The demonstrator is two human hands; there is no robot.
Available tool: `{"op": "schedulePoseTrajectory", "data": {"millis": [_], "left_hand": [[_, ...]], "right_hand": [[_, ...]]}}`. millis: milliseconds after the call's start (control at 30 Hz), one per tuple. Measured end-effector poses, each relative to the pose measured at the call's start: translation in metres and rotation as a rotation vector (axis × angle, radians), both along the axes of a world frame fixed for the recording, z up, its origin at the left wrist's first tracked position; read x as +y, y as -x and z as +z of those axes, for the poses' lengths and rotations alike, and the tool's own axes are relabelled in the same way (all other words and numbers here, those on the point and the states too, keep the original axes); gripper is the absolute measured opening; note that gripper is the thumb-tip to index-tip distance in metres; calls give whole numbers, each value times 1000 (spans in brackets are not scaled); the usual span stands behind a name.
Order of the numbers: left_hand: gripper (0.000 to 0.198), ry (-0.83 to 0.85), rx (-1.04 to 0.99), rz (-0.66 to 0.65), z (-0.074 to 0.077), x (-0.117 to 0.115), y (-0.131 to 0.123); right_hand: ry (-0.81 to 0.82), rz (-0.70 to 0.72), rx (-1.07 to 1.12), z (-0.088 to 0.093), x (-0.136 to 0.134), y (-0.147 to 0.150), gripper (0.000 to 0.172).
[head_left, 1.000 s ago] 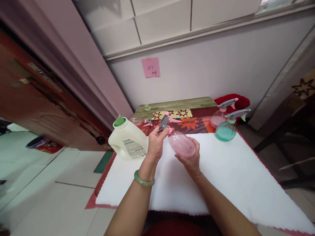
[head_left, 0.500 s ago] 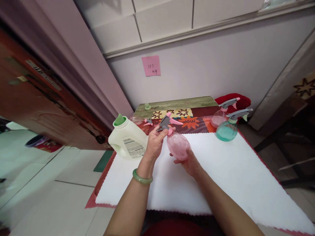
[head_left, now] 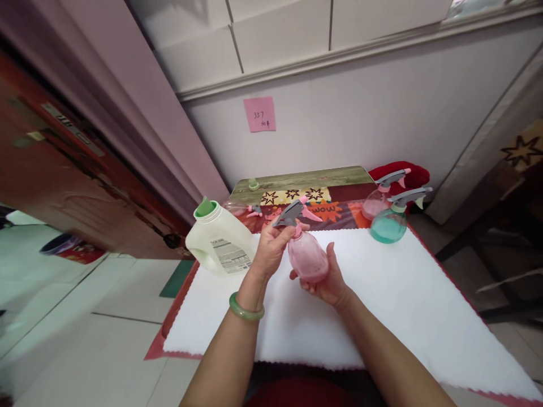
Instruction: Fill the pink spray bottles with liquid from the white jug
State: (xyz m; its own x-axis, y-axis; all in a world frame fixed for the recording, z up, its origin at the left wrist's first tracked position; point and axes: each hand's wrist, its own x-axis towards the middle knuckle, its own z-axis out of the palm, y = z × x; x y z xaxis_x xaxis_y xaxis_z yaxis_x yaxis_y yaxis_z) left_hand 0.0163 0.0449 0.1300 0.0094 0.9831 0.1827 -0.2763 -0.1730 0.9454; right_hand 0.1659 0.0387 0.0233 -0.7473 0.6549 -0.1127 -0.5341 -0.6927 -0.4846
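Between my hands, above the white cloth (head_left: 297, 339), a pink spray bottle (head_left: 309, 259) leans with its grey and pink trigger head up and its base toward my right. My left hand (head_left: 271, 244) is closed around the neck, just under the trigger head. From below, my right hand (head_left: 328, 281) cups the rounded base, thumb up along the side and fingers curled underneath. Left of my left hand stands a large pale green jug (head_left: 224, 243) with its mouth uncapped and a green spout inside. A green bangle circles my left wrist.
Back right on the table stand a teal spray bottle (head_left: 388, 226) and another pink spray bottle (head_left: 375, 204). A clear spray bottle (head_left: 237, 209) lies behind the jug. Near the wall sits a small green cap (head_left: 253, 184). A pink note (head_left: 259, 114) is on the wall.
The trigger head has turned and tipped further right. My right hand has shifted lower under the bottle's base, with its thumb now raised. The left hand keeps its hold on the neck.
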Motion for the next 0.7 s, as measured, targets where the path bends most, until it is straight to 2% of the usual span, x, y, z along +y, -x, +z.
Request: {"op": "schedulePoseTrajectory", "data": {"millis": [200, 333, 500, 600, 700], "left_hand": [[46, 2, 3, -49, 0, -7, -11], [39, -89, -61, 20, -2, -7, -20], [31, -134, -116, 175, -7, -2, -25], [34, -115, -141, 269, -12, 2, -25], [34, -109, -162, 345, -16, 6, -25]], "right_hand": [[51, 222, 79, -4, 2, -3, 126], [44, 311, 180, -7, 2, -1, 128], [82, 127, 211, -4, 0, 1, 101], [20, -12, 181, -1, -5, 6, 98], [-80, -241, 79, -5, -13, 16, 97]]}}
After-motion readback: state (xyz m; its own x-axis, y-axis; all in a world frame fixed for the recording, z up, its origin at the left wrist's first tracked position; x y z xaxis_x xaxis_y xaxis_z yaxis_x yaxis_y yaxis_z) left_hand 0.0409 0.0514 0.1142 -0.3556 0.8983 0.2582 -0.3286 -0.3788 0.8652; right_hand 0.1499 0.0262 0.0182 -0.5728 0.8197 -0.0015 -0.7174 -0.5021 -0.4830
